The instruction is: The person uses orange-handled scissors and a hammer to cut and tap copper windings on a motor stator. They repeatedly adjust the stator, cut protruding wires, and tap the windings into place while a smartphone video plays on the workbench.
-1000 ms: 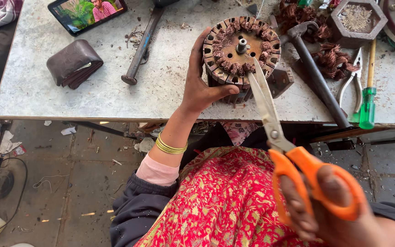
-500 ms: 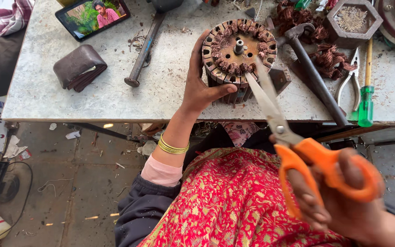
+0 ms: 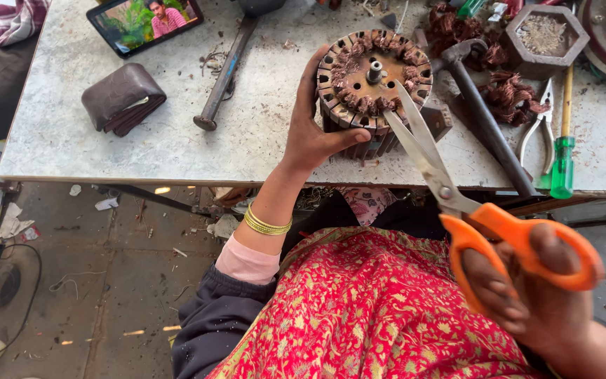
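On the table [image 3: 177, 147], the left hand [image 3: 313, 137] is closed around the side of the stator [image 3: 373, 84] to keep it steady near the edge. The right hand [image 3: 527, 295], fingers through the orange handles, holds the scissors [image 3: 429, 158], blades slightly open, so the tips reach the copper coils.

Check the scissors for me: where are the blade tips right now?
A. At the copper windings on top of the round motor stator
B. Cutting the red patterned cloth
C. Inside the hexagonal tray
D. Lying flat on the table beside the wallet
A: the right hand holds the orange-handled scissors with the blade tips reaching the copper windings of the stator, which the left hand steadies at the table edge.
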